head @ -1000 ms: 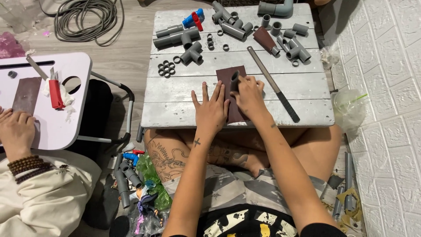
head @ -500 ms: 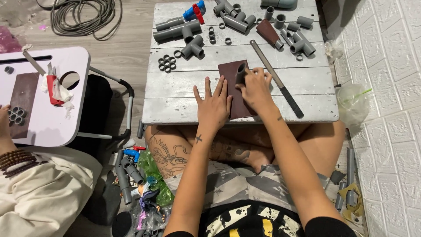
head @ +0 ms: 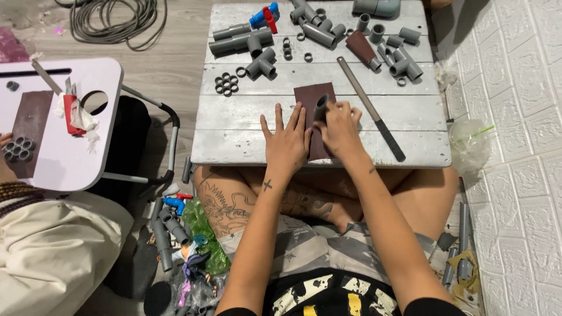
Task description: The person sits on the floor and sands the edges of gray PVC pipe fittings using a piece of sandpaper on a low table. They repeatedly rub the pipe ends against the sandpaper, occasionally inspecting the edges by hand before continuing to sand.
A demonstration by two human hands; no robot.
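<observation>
A brown sandpaper sheet [head: 311, 96] lies on the low grey wooden table [head: 234, 140]. My left hand [head: 287, 143] rests flat on the sheet's near left edge, fingers spread. My right hand [head: 339, 130] grips a short grey pipe piece [head: 321, 107] and holds it end-down on the sandpaper. A long metal file with a black handle [head: 370, 108] lies just right of my right hand.
Grey pipe fittings [head: 257, 44], small rings [head: 225, 83] and a blue and red valve [head: 264, 16] crowd the table's far half. At left stands a white side table [head: 64, 158] with another sandpaper sheet [head: 32, 120]; another person's sleeve [head: 52, 251] is below it. Pipe pieces lie on the floor [head: 167, 231].
My right hand has slid the pipe piece a little along the sandpaper. The left hand stays pressed on the sheet. The view has shifted slightly.
</observation>
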